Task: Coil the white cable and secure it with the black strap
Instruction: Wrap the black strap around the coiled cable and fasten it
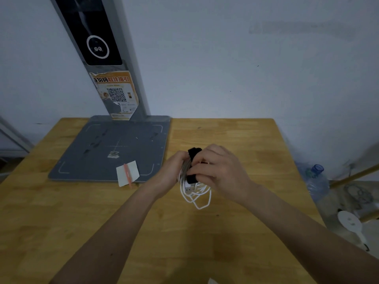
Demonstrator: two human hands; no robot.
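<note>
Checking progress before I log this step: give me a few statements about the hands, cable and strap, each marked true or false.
1. Both hands, the left hand and the right hand, hold the bundle. True.
2. The black strap lies flat on the wooden table, untouched. False: it is at the bundle, between the hands.
3. Loops of the white cable hang below the hands. True.
4. The white card with the orange band sits right of the hands. False: it is left of them, on the grey base plate.
5. The cable is stretched out straight. False: it is coiled.
</note>
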